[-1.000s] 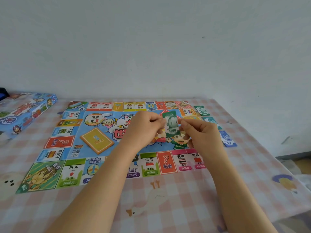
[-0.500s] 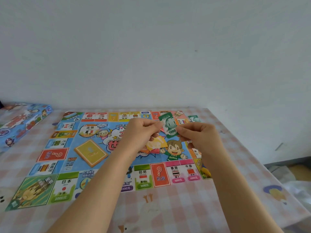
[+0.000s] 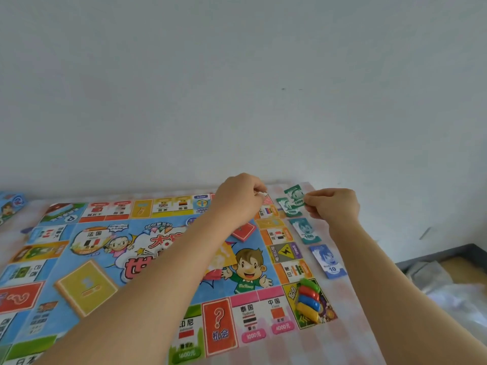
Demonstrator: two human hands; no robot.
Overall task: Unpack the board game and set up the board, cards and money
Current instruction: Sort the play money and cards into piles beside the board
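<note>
The colourful game board (image 3: 163,259) lies flat on the checked tablecloth. My right hand (image 3: 333,206) pinches a green 1000 banknote (image 3: 296,196) just above another green 1000 note (image 3: 288,208) lying past the board's right edge. My left hand (image 3: 238,201) hovers over the board's far right corner, its fingers closed on a small white scrap (image 3: 262,193). A teal 100 note (image 3: 305,230) and a blue 10 note (image 3: 329,260) lie in a row nearer me. A yellow card deck (image 3: 85,287) and a red card deck (image 3: 243,231) rest on the board.
Coloured plastic pawns (image 3: 309,299) sit bunched on the board's near right corner square. The blue game box (image 3: 10,206) lies at the far left. A white wall stands behind the table. The table's right edge drops to the floor, where crumpled plastic (image 3: 453,293) lies.
My hands have separated. The right hand carried the green 1000 note to the right, over the row of notes beside the board. The camera view swung right and upward.
</note>
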